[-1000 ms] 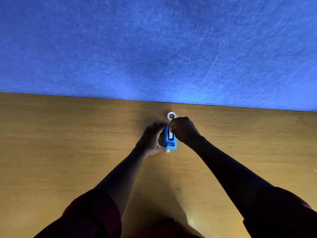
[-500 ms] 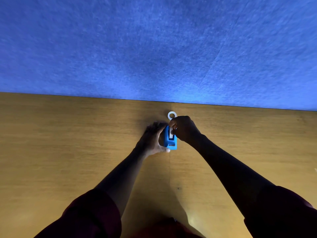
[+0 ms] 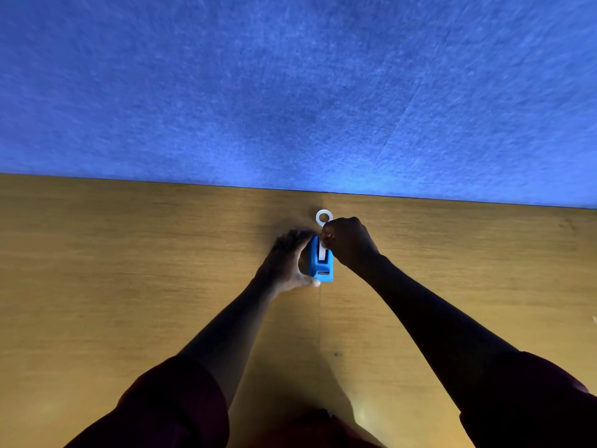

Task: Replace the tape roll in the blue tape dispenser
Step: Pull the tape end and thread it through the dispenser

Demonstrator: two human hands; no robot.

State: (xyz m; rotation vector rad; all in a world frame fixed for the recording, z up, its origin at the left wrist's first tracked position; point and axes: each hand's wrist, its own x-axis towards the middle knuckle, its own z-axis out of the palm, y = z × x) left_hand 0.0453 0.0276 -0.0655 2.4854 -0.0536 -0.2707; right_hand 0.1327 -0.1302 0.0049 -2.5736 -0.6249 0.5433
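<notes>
In the middle of the frame, the left hand (image 3: 286, 265) wraps its fingers around the blue tape dispenser (image 3: 319, 263). The right hand (image 3: 347, 244) pinches the white tape (image 3: 321, 250) on top.

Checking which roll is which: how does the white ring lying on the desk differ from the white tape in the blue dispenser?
The white ring lies flat and free on the wooden desk, untouched; the tape sits inside the blue dispenser, pinched by the right hand. The ring shows its open centre; the tape shows only a strip. Both are white.
</notes>
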